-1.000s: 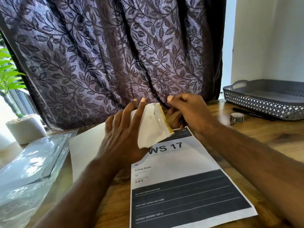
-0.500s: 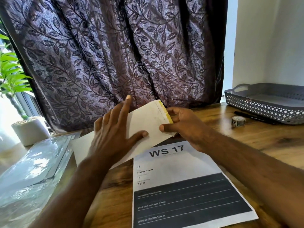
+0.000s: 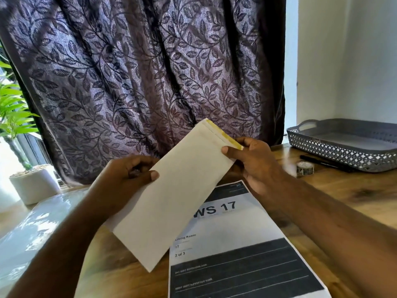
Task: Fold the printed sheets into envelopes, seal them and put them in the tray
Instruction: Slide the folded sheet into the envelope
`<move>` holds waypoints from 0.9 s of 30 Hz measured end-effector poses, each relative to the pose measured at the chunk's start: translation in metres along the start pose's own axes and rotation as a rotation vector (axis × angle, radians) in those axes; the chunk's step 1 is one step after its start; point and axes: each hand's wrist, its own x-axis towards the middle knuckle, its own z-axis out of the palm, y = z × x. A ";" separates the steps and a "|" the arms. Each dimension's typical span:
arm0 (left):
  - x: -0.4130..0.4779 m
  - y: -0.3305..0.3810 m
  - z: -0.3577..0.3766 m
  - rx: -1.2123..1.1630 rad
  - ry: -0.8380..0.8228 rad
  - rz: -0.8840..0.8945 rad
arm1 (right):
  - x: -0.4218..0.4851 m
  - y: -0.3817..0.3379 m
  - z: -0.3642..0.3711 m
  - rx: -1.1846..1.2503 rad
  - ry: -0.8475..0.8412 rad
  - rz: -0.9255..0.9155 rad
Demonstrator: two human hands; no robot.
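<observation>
A long white envelope [image 3: 171,196] with a yellow strip along its far end is held tilted in the air above the table. My left hand [image 3: 126,179] pinches its left long edge with thumb on top. My right hand [image 3: 255,164] pinches the far end near the yellow strip. Under the envelope a printed sheet [image 3: 240,250] marked "WS 17" lies flat on the wooden table. The grey perforated tray [image 3: 343,155] stands at the back right.
A roll of tape [image 3: 305,168] and a black pen [image 3: 322,162] lie in front of the tray. Clear plastic packaging [image 3: 28,233] lies at the left. A potted plant [image 3: 32,181] stands at the far left. A dark leaf-patterned curtain [image 3: 150,72] hangs behind the table.
The envelope has been lifted off the table and turned so its flat face points at me. My left hand moved from lying over it to pinching its edge.
</observation>
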 end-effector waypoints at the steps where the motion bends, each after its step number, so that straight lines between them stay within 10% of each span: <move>1: -0.002 0.003 0.005 -0.114 0.015 -0.030 | 0.001 0.000 0.000 0.042 -0.010 0.022; 13: -0.002 -0.002 0.063 -0.735 -0.108 -0.359 | -0.013 0.011 0.013 -0.048 -0.186 0.240; 27: 0.001 -0.022 0.066 -0.765 0.092 -0.330 | -0.023 0.020 0.026 -0.046 -0.293 0.192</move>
